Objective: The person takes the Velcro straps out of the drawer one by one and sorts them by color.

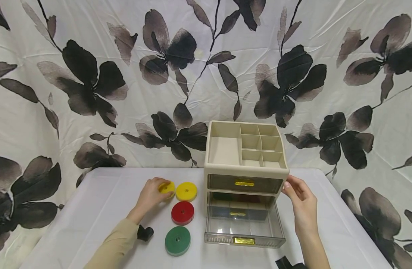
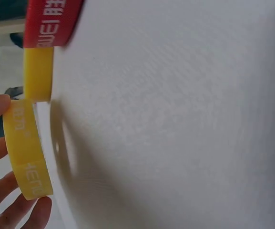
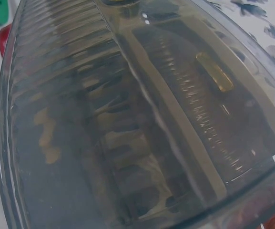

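Observation:
My left hand (image 1: 155, 192) pinches a yellow tape roll (image 2: 26, 150) by its edge, thumb on one side and fingers on the other. White lettering runs round the roll, and a shadow falls on the table beside it in the left wrist view. Right beside it lies a second yellow tape roll (image 1: 186, 191). A red tape roll (image 1: 183, 213) and a green tape roll (image 1: 177, 241) lie nearer the front. At the right side of a cream desk organizer (image 1: 247, 170), my right hand (image 1: 302, 203) rests its fingertips by the front corner, fingers loosely bent.
The organizer's lower clear drawer (image 1: 244, 228) stands pulled out toward the front, with dividers inside and a gold handle. Its upper drawer (image 1: 245, 184) is closed. Open compartments top the organizer. A floral cloth (image 1: 226, 93) hangs behind the white table (image 1: 102, 209).

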Motion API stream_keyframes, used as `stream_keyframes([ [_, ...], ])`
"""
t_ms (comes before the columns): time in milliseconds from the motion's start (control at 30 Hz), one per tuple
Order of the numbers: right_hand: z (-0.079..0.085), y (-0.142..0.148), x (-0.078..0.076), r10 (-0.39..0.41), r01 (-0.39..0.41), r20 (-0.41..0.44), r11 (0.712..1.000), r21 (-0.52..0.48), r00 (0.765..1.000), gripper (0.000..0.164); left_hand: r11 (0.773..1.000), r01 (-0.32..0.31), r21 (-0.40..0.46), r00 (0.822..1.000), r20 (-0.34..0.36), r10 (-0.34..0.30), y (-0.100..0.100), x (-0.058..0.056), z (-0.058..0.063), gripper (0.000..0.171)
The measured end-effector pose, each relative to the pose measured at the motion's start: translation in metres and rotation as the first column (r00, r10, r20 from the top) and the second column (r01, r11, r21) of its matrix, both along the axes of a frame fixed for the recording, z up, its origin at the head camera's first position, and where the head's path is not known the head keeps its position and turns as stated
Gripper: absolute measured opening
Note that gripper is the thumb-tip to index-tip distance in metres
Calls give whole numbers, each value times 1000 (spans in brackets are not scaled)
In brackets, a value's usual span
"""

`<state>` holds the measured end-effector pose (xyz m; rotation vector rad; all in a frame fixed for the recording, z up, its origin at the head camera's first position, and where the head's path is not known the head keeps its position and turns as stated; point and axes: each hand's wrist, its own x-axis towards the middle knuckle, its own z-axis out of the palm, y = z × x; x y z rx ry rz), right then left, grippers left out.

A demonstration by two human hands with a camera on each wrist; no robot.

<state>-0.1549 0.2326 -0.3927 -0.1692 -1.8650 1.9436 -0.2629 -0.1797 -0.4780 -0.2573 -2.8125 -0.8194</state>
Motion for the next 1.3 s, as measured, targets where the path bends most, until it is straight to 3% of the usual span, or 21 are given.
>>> stream_keyframes([
  [200, 0, 1, -1, 0, 0, 8, 1000, 4, 1000, 29, 999, -27, -32, 998, 59, 28, 1, -6, -5, 43],
  [600, -1, 1, -1, 2, -2, 11, 1000, 17, 1000, 30, 998, -22, -57, 997, 68, 26, -2, -12, -12, 41],
  [1033, -1, 1, -1, 1, -1, -5, 1000, 2, 1000, 29, 997, 2, -75, 996, 87, 5, -1, -9, -9, 44],
  [1300, -2, 1, -2, -4, 4, 7, 1000, 30, 1000, 31, 998, -2, -55, 996, 90, 7, -1, 3, -6, 46],
])
